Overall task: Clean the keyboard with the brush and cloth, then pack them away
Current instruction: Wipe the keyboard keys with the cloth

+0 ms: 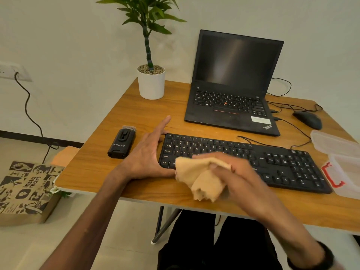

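A black keyboard (272,162) lies across the front of the wooden table (140,114). My right hand (235,172) grips a bunched peach cloth (200,178) over the keyboard's left front part. With straight fingers, my left hand (148,152) rests against the keyboard's left end. The black brush (122,144) lies on the table left of that hand, its bristles pointing away from me.
An open black laptop (233,84) stands behind the keyboard, and a potted plant (151,80) is at the back left. A black mouse (307,119) with cables sits at the right. A clear plastic box (342,162) with a red clasp lies at the right edge. A paper bag (25,191) stands on the floor.
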{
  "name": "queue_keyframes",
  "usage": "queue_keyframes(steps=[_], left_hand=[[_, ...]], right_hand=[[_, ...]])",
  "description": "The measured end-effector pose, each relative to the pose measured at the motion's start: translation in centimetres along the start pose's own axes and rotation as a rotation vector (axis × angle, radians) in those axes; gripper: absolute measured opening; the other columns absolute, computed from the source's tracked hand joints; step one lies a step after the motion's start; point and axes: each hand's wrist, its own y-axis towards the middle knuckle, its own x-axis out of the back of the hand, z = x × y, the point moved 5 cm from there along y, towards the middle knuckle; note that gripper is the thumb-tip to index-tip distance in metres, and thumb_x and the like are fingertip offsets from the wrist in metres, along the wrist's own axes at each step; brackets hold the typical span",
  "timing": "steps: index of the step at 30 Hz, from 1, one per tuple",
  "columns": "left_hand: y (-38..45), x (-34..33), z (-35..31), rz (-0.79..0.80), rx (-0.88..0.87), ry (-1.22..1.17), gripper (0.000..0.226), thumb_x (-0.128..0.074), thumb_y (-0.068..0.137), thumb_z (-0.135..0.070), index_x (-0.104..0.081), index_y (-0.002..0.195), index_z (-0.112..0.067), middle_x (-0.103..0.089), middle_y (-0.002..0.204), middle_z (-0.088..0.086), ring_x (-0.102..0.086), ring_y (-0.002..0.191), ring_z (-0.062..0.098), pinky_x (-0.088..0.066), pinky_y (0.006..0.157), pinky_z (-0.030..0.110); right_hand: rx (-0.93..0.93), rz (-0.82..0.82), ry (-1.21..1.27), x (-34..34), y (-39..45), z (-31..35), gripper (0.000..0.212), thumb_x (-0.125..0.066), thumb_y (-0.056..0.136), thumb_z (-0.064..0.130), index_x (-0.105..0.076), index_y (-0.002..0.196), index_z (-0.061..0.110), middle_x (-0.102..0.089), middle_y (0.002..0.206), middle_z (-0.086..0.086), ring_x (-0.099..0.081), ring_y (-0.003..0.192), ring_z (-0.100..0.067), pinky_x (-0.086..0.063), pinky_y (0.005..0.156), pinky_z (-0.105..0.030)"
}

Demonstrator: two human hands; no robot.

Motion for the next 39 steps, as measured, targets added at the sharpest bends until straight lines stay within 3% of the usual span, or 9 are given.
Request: queue_keyframes(steps=[5, 7, 10, 21, 27, 30, 33, 36, 39], left_hand=[[-0.1, -0.1, -0.4, -0.004, 0.004, 0.026, 0.153, -0.093, 0.047, -0.075, 0.012, 0.157, -0.059, -0.024, 0.168, -0.007, -0.028, 0.15, 0.014, -0.028, 0.124, 0.047], [0.2, -0.4, -1.0, -0.01, -0.02, 0.089, 0.15, -0.089, 0.05, -0.079, 0.011, 0.159, -0.055, -0.016, 0.171, -0.009, -0.023, 0.153, 0.015, -0.025, 0.126, 0.049], [0.6, -1.6, -2.2, 0.009, -0.082, 0.225, 0.146, -0.079, 0.053, -0.089, 0.014, 0.16, -0.051, -0.017, 0.17, -0.007, -0.022, 0.154, 0.015, -0.021, 0.128, 0.049], [1.0, -2.7, -2.5, 0.011, -0.092, 0.264, 0.142, -0.071, 0.056, -0.093, 0.011, 0.162, -0.046, -0.024, 0.167, -0.006, -0.026, 0.15, 0.017, -0.022, 0.127, 0.051], [1.1, -2.7, -2.1, 0.004, -0.104, 0.241, 0.141, -0.077, 0.058, -0.086, 0.011, 0.162, -0.048, -0.027, 0.162, -0.007, -0.027, 0.148, 0.017, -0.024, 0.127, 0.052], [1.0, -2.7, -2.3, 0.002, -0.118, 0.245, 0.14, -0.078, 0.059, -0.085, 0.011, 0.161, -0.049, -0.026, 0.162, -0.007, -0.026, 0.148, 0.015, -0.022, 0.128, 0.05], [0.8, -2.8, -3.1, 0.023, -0.108, 0.319, 0.139, -0.068, 0.058, -0.096, 0.014, 0.161, -0.05, -0.018, 0.169, -0.007, -0.015, 0.156, 0.016, -0.004, 0.13, 0.054], [1.2, -3.5, -4.6, 0.014, -0.092, 0.451, 0.137, -0.055, 0.057, -0.104, 0.021, 0.158, -0.051, -0.015, 0.171, -0.003, -0.006, 0.16, 0.02, 0.015, 0.124, 0.064], [2.5, -4.4, -6.8, 0.011, -0.12, 0.466, 0.137, -0.053, 0.058, -0.105, 0.022, 0.159, -0.049, -0.021, 0.17, -0.001, -0.011, 0.159, 0.019, 0.016, 0.121, 0.07]], right_hand=[[0.186, -0.294, -0.279, 3.8, 4.5, 0.4, 0.038, -0.047, 0.107, 0.015, -0.06, 0.136, 0.035, -0.068, 0.103, 0.012, -0.059, 0.084, 0.002, -0.042, 0.07, -0.011], [0.208, -0.223, -0.587, 2.8, 6.2, -0.3, 0.046, -0.049, 0.104, 0.012, -0.048, 0.147, 0.028, -0.064, 0.133, 0.002, -0.058, 0.109, 0.005, -0.041, 0.095, -0.01], [0.152, -0.036, -0.803, 0.1, 7.2, -2.7, 0.061, -0.048, 0.103, 0.015, -0.028, 0.16, 0.025, -0.025, 0.168, 0.002, -0.021, 0.156, -0.015, -0.014, 0.126, -0.031], [0.156, 0.053, -0.729, -2.1, 2.7, -4.2, 0.067, -0.039, 0.107, 0.015, -0.008, 0.164, 0.032, 0.001, 0.17, 0.018, 0.013, 0.152, 0.006, 0.014, 0.118, -0.017], [0.127, 0.177, -0.578, -2.8, -3.0, -4.4, 0.065, -0.04, 0.107, 0.016, -0.019, 0.157, 0.053, -0.009, 0.161, 0.039, 0.0, 0.144, 0.023, -0.01, 0.124, -0.019], [0.058, 0.098, -0.233, -0.7, -4.5, -2.9, 0.052, -0.049, 0.106, 0.028, -0.044, 0.133, 0.072, -0.058, 0.123, 0.037, -0.055, 0.1, 0.012, -0.045, 0.084, -0.013], [0.091, -0.189, 0.069, 3.4, -3.6, -1.3, 0.043, -0.049, 0.104, 0.023, -0.063, 0.126, 0.057, -0.07, 0.107, 0.02, -0.064, 0.085, -0.006, -0.051, 0.068, -0.016], [0.209, -0.32, -0.154, 6.2, -0.7, -0.9, 0.044, -0.05, 0.106, 0.015, -0.058, 0.14, 0.04, -0.067, 0.116, 0.023, -0.061, 0.099, -0.001, -0.045, 0.076, -0.008], [0.185, -0.223, -0.633, 5.9, 2.9, -2.7, 0.06, -0.053, 0.1, 0.004, -0.041, 0.153, 0.029, -0.045, 0.157, 0.009, -0.039, 0.144, -0.005, -0.033, 0.116, -0.02]])
